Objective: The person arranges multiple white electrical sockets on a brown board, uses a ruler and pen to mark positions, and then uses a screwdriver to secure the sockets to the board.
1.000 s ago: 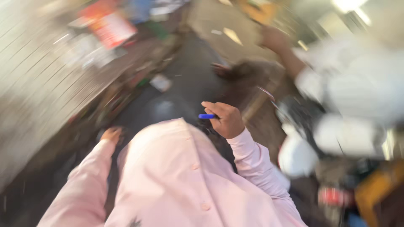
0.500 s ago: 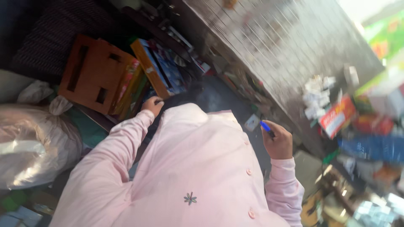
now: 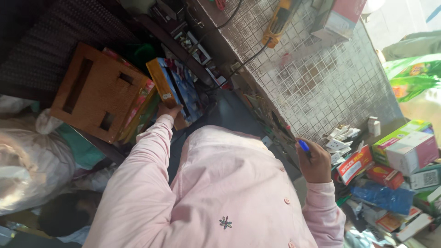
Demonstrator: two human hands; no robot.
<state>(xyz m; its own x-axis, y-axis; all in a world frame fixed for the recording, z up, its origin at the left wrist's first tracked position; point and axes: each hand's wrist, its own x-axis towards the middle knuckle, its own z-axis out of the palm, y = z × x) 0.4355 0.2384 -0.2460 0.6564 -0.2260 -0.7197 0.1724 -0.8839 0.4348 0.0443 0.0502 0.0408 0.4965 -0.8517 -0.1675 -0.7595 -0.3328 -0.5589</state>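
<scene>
1. Against the tiled counter's (image 3: 321, 87) near edge, right hand (image 3: 314, 163) has fingers closed around a blue pen (image 3: 304, 146); tip pokes out above the knuckles.
2. Pen: judged light, stiff, smooth; best held at mid-barrel.
3. Left hand (image 3: 169, 110) grips the lower end of a yellow-edged flat box (image 3: 161, 85), standing beside the orange crate (image 3: 94, 92).
4. Box: judged light cardboard, crushable; hold by its edges.

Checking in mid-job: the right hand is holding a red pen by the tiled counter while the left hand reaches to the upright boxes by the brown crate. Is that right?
Not quite: the pen in the right hand is blue, not red, as the head view shows. The rest stands: that hand is by the tiled counter, and the left hand reaches to the upright boxes by the brown crate.
</scene>
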